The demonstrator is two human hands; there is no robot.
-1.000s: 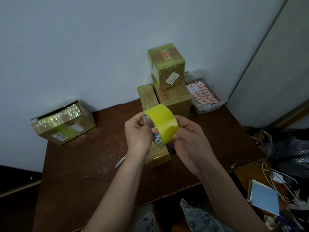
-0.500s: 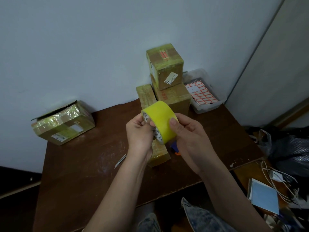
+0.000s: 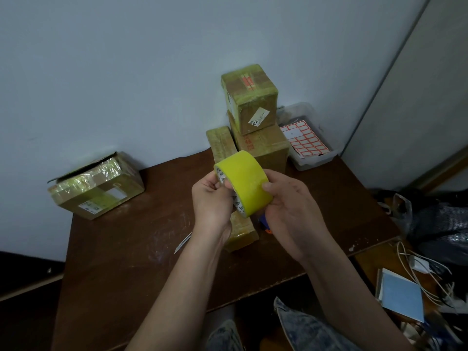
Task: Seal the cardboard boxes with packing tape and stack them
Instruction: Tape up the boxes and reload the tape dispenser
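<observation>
At far left, the half-open box (image 3: 95, 184) sits by the table (image 3: 126, 249) edge, well apart from our hands. Our left hand (image 3: 211, 198) pinches the tape roll's (image 3: 244, 182) cardboard core, its axis tilted down-left, above the long flat box (image 3: 234, 191). Our right hand (image 3: 288, 206) curls around the yellow band, thumb on top; that flat box directly beneath is probably easiest to tape next.

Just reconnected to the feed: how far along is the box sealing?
Done: two taped boxes stacked by the wall. In hand: both hands, left and right, hold the yellow tape roll. Left: the long box beneath and the left box, flap open.
</observation>
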